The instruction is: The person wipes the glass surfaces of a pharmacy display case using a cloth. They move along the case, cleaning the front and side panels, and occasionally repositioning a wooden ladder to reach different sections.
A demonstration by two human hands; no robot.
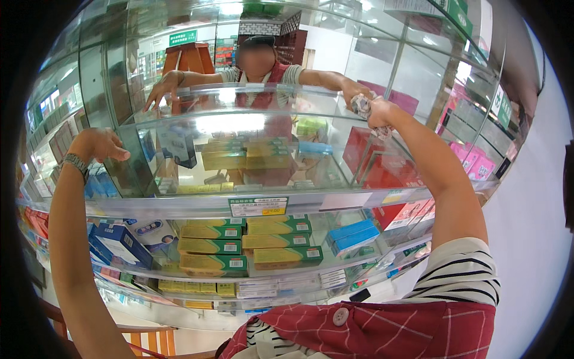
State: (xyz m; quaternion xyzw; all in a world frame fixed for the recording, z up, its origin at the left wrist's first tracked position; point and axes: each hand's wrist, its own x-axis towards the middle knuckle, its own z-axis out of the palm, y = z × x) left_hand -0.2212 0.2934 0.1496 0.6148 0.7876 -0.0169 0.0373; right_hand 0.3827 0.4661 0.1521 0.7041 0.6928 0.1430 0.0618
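Note:
A crumpled cloth (pixel 383 131) is bunched in my right hand (pixel 381 113), which presses it against the mirrored back of a glass display cabinet at the upper right. My left hand (pixel 102 144), with a metal watch (pixel 75 162) on its wrist, rests at the cabinet's left side, by the edge of a glass panel. The fingers hang loosely bent and hold nothing that I can see. Between the hands runs a glass shelf (pixel 170 204) with a price tag (pixel 259 207) on its front rail. Both arms show again as reflections in the mirror.
Below the shelf stand green and yellow boxes (pixel 213 264), blue boxes (pixel 354 235) and a dark blue and white box (pixel 123 244). Red boxes (pixel 390 172) are near my right forearm. Smaller cartons (pixel 193 286) fill a lower shelf. A wooden chair or stool (pixel 150 341) is at the lower left.

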